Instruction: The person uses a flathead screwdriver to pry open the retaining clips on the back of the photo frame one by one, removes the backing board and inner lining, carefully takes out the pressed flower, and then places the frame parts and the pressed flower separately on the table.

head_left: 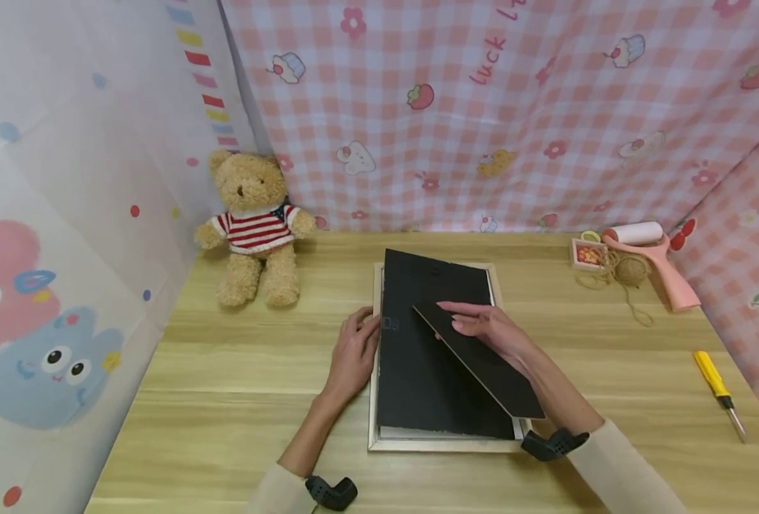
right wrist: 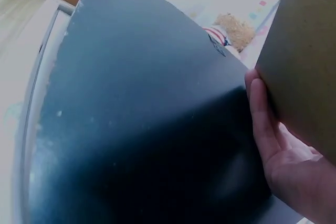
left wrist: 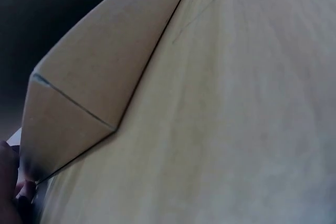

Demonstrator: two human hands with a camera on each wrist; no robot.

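Two bare hands and forearms with cream sleeves and black wrist mounts.

The person's left hand (head_left: 353,353) and right hand (head_left: 491,330) are bare, with no gloves, rings or watch to be seen in the head view. Both forearms are uncovered from the wrist to a point partway up, where long sleeves begin; the left sleeve (head_left: 279,492) and right sleeve (head_left: 623,467) are a plain pale cream, of soft-looking cloth without pattern. A small black mount (head_left: 332,492) sits by the left sleeve's cuff, rounded and bent like an elbow joint. A second black mount (head_left: 554,444), ridged along its top, sits by the right cuff.
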